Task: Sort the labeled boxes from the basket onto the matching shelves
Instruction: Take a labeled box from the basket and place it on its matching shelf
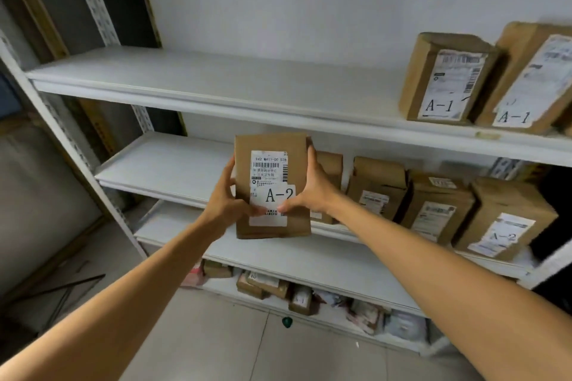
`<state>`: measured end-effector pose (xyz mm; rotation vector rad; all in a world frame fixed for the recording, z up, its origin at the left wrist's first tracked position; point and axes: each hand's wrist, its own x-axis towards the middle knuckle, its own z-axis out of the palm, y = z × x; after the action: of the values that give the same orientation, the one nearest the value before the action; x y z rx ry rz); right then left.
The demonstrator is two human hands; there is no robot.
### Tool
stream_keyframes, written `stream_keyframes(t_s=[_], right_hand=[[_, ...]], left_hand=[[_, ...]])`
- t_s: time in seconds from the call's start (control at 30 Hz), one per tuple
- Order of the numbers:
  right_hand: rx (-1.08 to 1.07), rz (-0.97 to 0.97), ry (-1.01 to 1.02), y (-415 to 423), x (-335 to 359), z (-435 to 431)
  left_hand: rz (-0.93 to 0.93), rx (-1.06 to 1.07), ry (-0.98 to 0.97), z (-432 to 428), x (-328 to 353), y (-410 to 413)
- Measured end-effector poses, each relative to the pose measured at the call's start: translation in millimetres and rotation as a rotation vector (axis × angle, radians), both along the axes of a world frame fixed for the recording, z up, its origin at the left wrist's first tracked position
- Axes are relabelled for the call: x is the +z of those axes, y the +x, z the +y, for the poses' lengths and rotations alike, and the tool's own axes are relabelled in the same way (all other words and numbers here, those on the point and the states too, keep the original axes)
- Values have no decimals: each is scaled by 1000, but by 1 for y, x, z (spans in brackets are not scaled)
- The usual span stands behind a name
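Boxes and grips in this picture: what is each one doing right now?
held box: upright, label A-2 facing the camera
left grip: holds the box's left edge
right grip: holds its right edge
A-1 boxes: standing on the top shelf
row of boxes: standing on the middle shelf
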<state>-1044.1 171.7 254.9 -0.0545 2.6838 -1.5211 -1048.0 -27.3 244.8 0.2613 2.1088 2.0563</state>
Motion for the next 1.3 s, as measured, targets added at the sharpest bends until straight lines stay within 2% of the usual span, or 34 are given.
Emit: stream_keyframes(t_s=[0.33, 0.43, 0.53, 0.83, 0.97, 1.03, 1.3], right_hand=[[165, -18, -57, -67, -47, -36], [105, -16, -88, -85, -55, -42], [-60, 25, -95, -100, -59, -50], [-439, 97, 244, -148, -82, -86], [-485, 35, 366, -170, -95, -95], [-515, -21, 383, -176, -99, -94], [-464, -29, 428, -178, -102, -90]], left_hand=[[-235, 114, -54, -52, -49, -51], [-286, 119, -16, -57, -57, -81], [-288, 103, -21, -55, -62, -111], [-207, -38, -75, -42, -77, -189], [-224, -58, -88, -37, -96, -207], [-226, -104, -87, -33, -103, -210], [-258, -179, -182, -29, -101, -229]])
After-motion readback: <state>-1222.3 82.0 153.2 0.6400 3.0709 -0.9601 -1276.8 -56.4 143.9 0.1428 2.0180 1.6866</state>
